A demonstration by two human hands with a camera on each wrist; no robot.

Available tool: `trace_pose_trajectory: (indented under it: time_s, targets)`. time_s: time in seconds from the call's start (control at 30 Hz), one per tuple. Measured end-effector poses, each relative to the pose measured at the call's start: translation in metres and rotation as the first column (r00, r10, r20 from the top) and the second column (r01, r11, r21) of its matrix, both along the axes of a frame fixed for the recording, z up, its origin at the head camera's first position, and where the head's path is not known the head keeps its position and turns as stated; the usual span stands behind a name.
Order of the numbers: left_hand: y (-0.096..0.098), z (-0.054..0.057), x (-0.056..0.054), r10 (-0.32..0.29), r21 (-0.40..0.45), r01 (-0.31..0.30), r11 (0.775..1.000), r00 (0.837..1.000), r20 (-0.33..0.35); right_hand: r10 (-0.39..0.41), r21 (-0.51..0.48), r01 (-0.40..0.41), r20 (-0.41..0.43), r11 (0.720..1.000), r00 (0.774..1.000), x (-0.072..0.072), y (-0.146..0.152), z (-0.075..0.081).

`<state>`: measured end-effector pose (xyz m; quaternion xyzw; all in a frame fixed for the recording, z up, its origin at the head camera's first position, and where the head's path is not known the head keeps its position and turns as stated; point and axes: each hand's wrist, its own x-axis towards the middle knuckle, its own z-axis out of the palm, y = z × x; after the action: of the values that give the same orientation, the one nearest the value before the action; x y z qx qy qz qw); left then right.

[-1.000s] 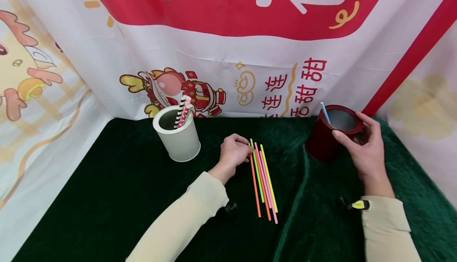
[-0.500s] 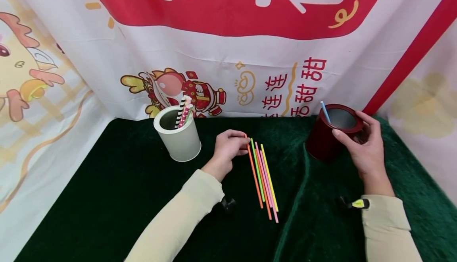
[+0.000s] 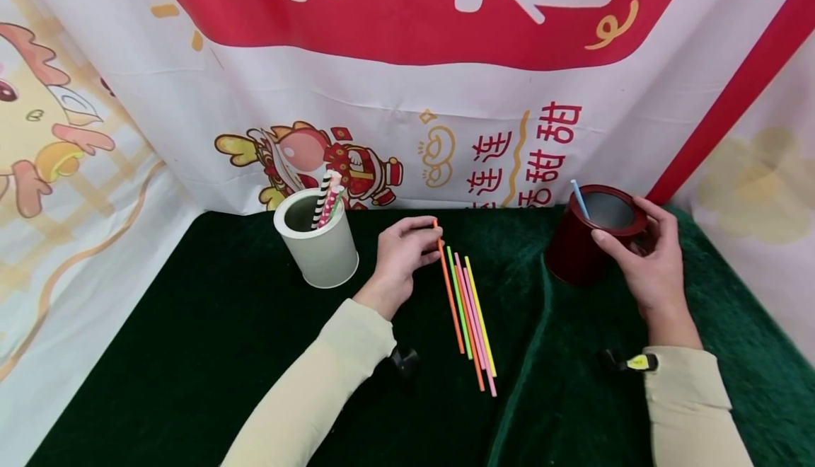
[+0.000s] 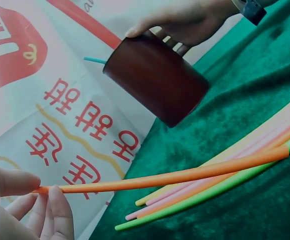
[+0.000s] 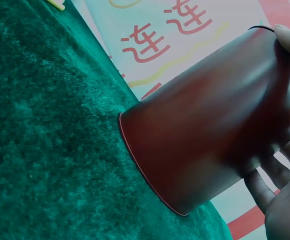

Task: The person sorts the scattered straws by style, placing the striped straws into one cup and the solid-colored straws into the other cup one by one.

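Observation:
Between thumb and fingertips my left hand (image 3: 402,253) pinches an orange straw (image 4: 175,178) by its far end. Its near end slants down beside a loose row of plain straws (image 3: 474,315) in green, orange, pink and yellow on the cloth. My right hand (image 3: 651,262) grips the dark red canister (image 3: 576,258) at its right side, thumb at the rim and fingers round the back. A light blue straw (image 3: 580,200) leans inside that canister and sticks out over its left rim. In the right wrist view the canister's wall (image 5: 195,120) fills the middle, with fingertips against it.
A white canister (image 3: 321,251) stands at the back left, holding several patterned straws (image 3: 327,202), some black-striped, some pink-dotted. Dark green cloth (image 3: 191,354) covers the table. A printed fabric backdrop (image 3: 407,92) hangs along the table's far edge.
My left hand has drawn the orange straw up and away to the back left, apart from the row's top ends. The right hand and the red canister have stayed nearly still.

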<state>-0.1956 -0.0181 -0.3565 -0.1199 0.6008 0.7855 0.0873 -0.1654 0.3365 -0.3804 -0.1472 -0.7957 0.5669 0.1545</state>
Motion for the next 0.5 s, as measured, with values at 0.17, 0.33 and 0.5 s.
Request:
trace_pose_trajectory:
  time_s: [0.17, 0.33, 0.5]
  targets:
    - [0.001, 0.005, -0.002, 0.018, 0.021, -0.018, 1.000, 1.000, -0.012, -0.004, 0.000, 0.004, -0.005, 1.000, 1.000, 0.000, 0.000, 0.000]
    - [0.002, 0.014, -0.003, 0.022, 0.037, -0.021, 0.999, 0.999, -0.025, -0.005, -0.002, 0.005, -0.006, 1.000, 1.000, 0.000, 0.000, -0.001]
    - [0.002, 0.026, -0.003, 0.020, 0.062, -0.017, 0.998, 0.999, -0.049, -0.001, -0.003, 0.000, -0.027, 1.000, 1.000, -0.001, 0.000, -0.001]
